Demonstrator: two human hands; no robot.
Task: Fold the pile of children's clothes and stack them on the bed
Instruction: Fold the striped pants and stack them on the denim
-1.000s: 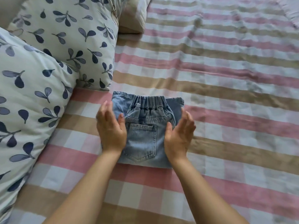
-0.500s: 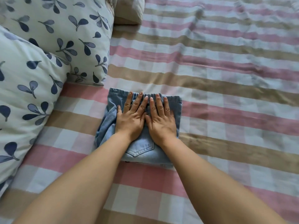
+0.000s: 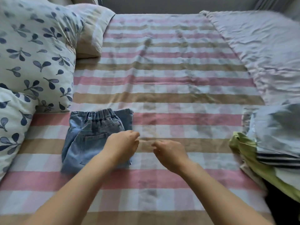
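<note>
Folded jeans (image 3: 90,137) lie flat on the striped bed sheet (image 3: 178,88), waistband away from the camera, just beside the leaf-print pillows (image 3: 35,51). Left hand (image 3: 121,143) is over the jeans' right edge, fingers loosely curled, holding nothing. Right hand (image 3: 168,151) is over bare sheet, same state: loose curl, empty. Unfolded pile of clothes (image 3: 276,132) sits at the far right, with a green garment (image 3: 246,148) sticking out.

Open sheet (image 3: 170,98) lies between jeans (image 3: 90,137) and clothes pile (image 3: 267,143)
</note>
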